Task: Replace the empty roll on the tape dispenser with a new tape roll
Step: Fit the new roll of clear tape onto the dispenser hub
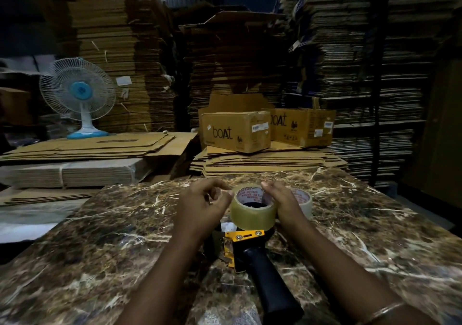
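**Roll on the hub, loose end not yet found**

New tape roll [252, 211] sits on the tape dispenser [246, 243], which lies on its side on the marble table [100, 237]. Roll axis points up and slightly toward the camera; core opening faces up. Dispenser's long axis runs along the black handle [268, 282], toward the person, with the yellow plate [243, 236] on the near side of the roll.

Right hand [280, 199] touches the roll's right flank, fingers curled over the top rim near the core and bracing it. Whether the thumb closes on the far side, can't tell.

Left hand [202, 204] is just left of the roll, fingers curled, thumb and forefinger tips close together near the upper left rim. Looks like a pinch at the tape edge, but the clear film is too faint to confirm anything is held.

Key relation: the roll is between the two hands, left fingertips at its rim, right hand steadying. My read is that the free end must be pulled from the left side toward the near yellow plate, so the left hand is the one placed for it.

Second roll [303, 201] stands on the table just behind the right hand, partly hidden; likely the removed one, though it still shows some tape.
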Tool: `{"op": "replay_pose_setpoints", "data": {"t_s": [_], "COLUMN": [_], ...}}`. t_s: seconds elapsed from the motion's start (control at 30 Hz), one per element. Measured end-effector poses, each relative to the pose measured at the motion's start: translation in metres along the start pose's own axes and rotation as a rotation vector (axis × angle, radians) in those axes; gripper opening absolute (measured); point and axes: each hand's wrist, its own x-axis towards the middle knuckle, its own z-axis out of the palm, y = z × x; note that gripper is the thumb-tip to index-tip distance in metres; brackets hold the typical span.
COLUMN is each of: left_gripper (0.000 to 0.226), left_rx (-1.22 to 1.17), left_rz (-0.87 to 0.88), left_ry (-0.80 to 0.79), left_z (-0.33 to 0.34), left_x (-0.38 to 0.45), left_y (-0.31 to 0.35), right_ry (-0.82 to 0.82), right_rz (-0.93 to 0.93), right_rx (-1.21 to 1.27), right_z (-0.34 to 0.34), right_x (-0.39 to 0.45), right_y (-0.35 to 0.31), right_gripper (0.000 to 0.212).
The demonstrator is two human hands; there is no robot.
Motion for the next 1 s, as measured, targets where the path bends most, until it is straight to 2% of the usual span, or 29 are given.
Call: {"op": "replay_pose_setpoints", "data": {"t_s": [0.07, 0.17, 0.23, 0.33, 0.47, 0.6, 0.73, 0.87, 1.0], "left_gripper": [0.028, 0.053, 0.058, 0.086, 0.100, 0.097, 0.091, 0.105, 0.120], "left_rx": [0.029, 0.076, 0.019, 0.009, -0.041, -0.311, -0.409, -0.523, -0.667], "left_rz": [-0.058, -0.121, -0.196, -0.312, -0.466, -0.609, -0.694, -0.753, -0.787], "left_ry": [-0.057, -0.084, -0.071, -0.047, -0.048, -0.032, -0.008, 0.046, 0.006], "left_z": [0.005, 0.008, 0.010, 0.013, 0.017, 0.029, 0.037, 0.031, 0.028], "left_x": [-0.005, -0.008, -0.008, -0.007, -0.010, -0.008, -0.006, -0.005, -0.003], "left_y": [0.001, -0.002, -0.006, -0.014, -0.014, -0.025, -0.032, -0.019, -0.019], "right_ry": [-0.130, -0.275, -0.327, -0.361, -0.314, -0.314, -0.310, -0.304, -0.327], "right_rz": [-0.015, -0.030, -0.044, -0.047, -0.088, -0.112, -0.082, -0.076, -0.066], "right_rx": [0.002, 0.006, -0.015, -0.091, -0.190, -0.251, -0.227, -0.215, -0.217], "right_z": [-0.006, -0.020, -0.025, -0.025, -0.023, -0.019, -0.017, -0.016, -0.017], "right_x": [-0.007, -0.012, -0.014, -0.017, -0.018, -0.018, -0.015, -0.010, -0.007], "right_y": [0.002, 0.006, 0.008, 0.008, 0.006, 0.004, 0.003, 0.002, 0.000], "right_gripper": [0.035, 0.070, 0.086, 0.097, 0.097, 0.079, 0.084, 0.083, 0.085]}}
